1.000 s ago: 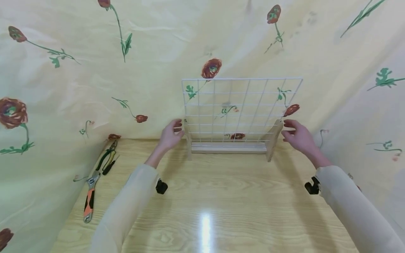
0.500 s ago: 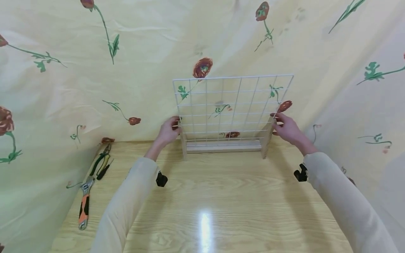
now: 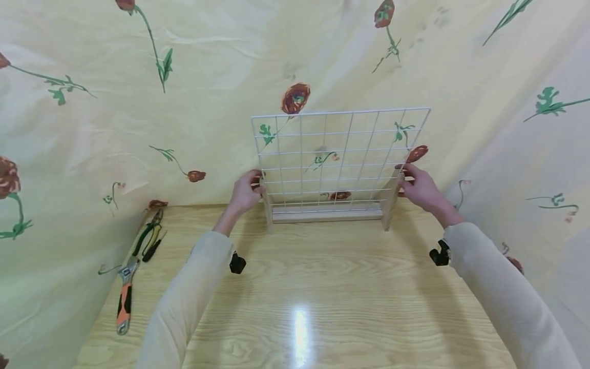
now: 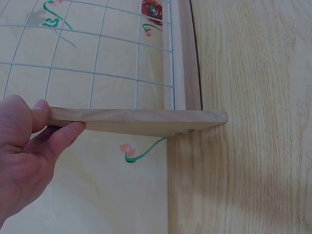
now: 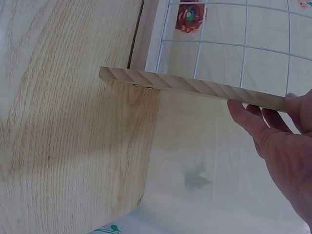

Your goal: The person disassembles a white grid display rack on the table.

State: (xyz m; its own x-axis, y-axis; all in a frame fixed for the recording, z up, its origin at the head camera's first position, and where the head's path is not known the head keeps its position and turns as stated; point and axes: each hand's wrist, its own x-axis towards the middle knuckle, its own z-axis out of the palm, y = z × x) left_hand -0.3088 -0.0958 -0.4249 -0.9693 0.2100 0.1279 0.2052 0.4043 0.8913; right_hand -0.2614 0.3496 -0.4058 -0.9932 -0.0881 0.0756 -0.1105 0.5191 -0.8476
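Observation:
A rack of pale wood and white wire stands at the back of the table. Its wire grid rises between two wooden side boards, joined low down by a wooden crossbar. My left hand grips the upper end of the left side board, thumb and fingers on opposite faces. On the other side, my right hand holds the upper end of the right side board between thumb and fingers. Two small metal fasteners show low on the outer face of each board.
Along the left edge of the wooden table lie pliers with green and yellow handles, a small black-handled screwdriver and an adjustable wrench. Flowered cloth hangs behind the rack and at both sides.
A second ago both hands were beside the rack with fingers apart from its boards. Both have since moved inward and taken hold of the side boards. The head view has shifted slightly.

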